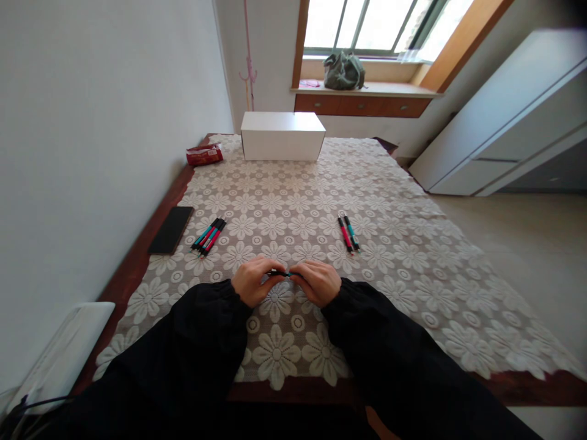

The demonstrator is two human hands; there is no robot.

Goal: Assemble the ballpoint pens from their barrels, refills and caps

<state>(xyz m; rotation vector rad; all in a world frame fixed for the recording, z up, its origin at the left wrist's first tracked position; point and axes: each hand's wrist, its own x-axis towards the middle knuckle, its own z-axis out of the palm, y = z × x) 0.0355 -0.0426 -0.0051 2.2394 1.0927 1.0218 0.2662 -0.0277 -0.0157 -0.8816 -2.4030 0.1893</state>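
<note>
Between my two hands, just above the flowered tablecloth, a dark pen (285,274) lies roughly level. My left hand (254,281) pinches one end of it with thumb and fingers. At the other end, my right hand (317,282) grips it the same way. The fingers hide much of the pen; a bit of teal seems to show by the right fingertips. Several red and teal pens with black ends (209,237) lie side by side beyond my left hand. Past my right hand rest a red pen (345,236) and a teal pen (352,233), side by side.
A black phone-like slab (171,230) lies at the table's left edge. Farther back are a red packet (204,154) and a long white box (283,137). The lace tablecloth (275,357) covers the table, with a wall (137,110) close on the left.
</note>
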